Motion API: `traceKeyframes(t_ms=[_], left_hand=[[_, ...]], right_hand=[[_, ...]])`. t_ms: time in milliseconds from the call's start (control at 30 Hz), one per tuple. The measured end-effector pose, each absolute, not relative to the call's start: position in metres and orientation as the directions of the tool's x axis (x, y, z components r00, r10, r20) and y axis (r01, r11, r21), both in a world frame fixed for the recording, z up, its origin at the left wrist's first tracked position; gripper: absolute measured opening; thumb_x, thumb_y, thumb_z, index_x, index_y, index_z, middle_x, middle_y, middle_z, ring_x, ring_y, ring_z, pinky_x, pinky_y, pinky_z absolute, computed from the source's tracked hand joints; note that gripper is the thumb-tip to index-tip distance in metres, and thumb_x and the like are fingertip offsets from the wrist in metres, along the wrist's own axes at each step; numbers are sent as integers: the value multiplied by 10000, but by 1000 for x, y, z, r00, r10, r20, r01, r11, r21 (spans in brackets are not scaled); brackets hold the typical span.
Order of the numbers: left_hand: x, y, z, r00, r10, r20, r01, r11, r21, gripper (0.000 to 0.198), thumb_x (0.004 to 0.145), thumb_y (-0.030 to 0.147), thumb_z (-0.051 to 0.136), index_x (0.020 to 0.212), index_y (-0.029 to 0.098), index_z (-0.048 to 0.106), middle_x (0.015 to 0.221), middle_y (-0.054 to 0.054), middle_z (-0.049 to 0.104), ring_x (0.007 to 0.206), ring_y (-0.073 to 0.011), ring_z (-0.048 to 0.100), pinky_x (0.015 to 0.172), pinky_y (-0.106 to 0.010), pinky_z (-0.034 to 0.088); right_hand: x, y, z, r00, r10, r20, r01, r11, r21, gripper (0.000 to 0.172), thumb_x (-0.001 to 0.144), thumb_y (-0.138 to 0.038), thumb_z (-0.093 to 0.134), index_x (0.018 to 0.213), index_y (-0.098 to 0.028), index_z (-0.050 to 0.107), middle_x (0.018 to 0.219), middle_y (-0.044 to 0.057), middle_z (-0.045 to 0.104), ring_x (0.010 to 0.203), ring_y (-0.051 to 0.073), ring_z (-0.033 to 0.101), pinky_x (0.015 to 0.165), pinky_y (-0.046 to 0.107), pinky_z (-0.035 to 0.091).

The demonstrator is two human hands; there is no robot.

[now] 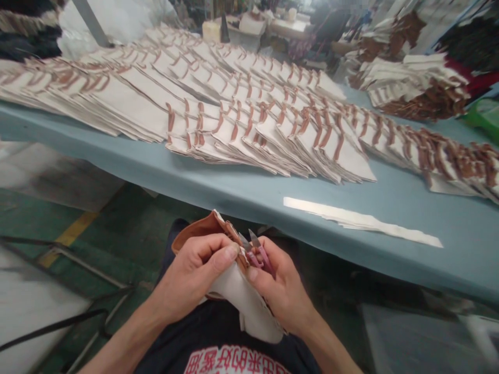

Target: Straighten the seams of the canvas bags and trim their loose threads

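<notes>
Above my lap I hold a sewn piece of cream fabric (237, 291) with a brown, leather-like part (200, 228) at its upper end. My left hand (205, 262) pinches the seam between thumb and fingers. Closed around small scissors (262, 256) with pink handles is my right hand (283, 285), its thumb also pressing on the piece's edge. The scissor blades stand slightly apart, pointing up and away from me beside the seam. My fingers hide part of the seam and handles.
Rows of overlapping cream pieces with brown edging (249, 130) cover much of the blue-topped table (234, 189). A white strip stack (358, 221) lies near its front edge. Bundled pieces (421, 88) and a green container (483, 117) are at right. A metal frame (117, 283) stands low left.
</notes>
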State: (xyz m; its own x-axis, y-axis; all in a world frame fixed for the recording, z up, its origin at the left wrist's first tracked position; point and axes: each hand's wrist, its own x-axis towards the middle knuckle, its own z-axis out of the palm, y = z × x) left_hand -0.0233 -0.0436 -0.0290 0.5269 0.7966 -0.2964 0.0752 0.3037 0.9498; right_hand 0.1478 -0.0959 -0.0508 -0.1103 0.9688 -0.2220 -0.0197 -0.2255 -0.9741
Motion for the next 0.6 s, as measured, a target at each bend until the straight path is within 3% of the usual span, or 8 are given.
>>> traceKeyframes(t_ms=[200, 333, 467, 600], left_hand=[[-24, -45, -26, 542, 778, -319, 85, 327, 941, 218, 810, 356, 767, 792, 148, 702, 651, 27, 583, 546, -87, 450, 476, -164, 370], [-28, -47, -28, 563, 775, -289, 114, 273, 955, 120, 841, 262, 731, 806, 149, 712, 716, 17, 626, 612, -88, 479, 538, -159, 396], [-24, -48, -26, 559, 788, -257, 119, 231, 966, 110, 838, 221, 692, 760, 144, 685, 703, 17, 615, 604, -82, 467, 522, -153, 372], [-20, -46, -28, 580, 755, -307, 56, 338, 939, 207, 790, 301, 746, 708, 154, 626, 597, 50, 511, 509, -64, 375, 444, -152, 289]], right_hand=[[147, -97, -51, -126, 968, -219, -90, -231, -969, 277, 861, -455, 652, 852, -222, 503, 758, -42, 458, 643, 129, 387, 561, 244, 344], [144, -99, -64, -114, 980, -161, -70, -169, -983, 349, 918, -539, 634, 867, -213, 518, 758, -41, 456, 648, 126, 391, 573, 242, 358], [138, -103, -80, 7, 1000, -3, 41, -3, -999, 375, 977, -567, 595, 865, -217, 520, 720, -42, 491, 618, 124, 415, 560, 243, 363], [137, -107, -81, 42, 992, 120, 78, 117, -990, 324, 1041, -496, 512, 861, -228, 496, 701, -46, 487, 610, 130, 432, 572, 249, 380]])
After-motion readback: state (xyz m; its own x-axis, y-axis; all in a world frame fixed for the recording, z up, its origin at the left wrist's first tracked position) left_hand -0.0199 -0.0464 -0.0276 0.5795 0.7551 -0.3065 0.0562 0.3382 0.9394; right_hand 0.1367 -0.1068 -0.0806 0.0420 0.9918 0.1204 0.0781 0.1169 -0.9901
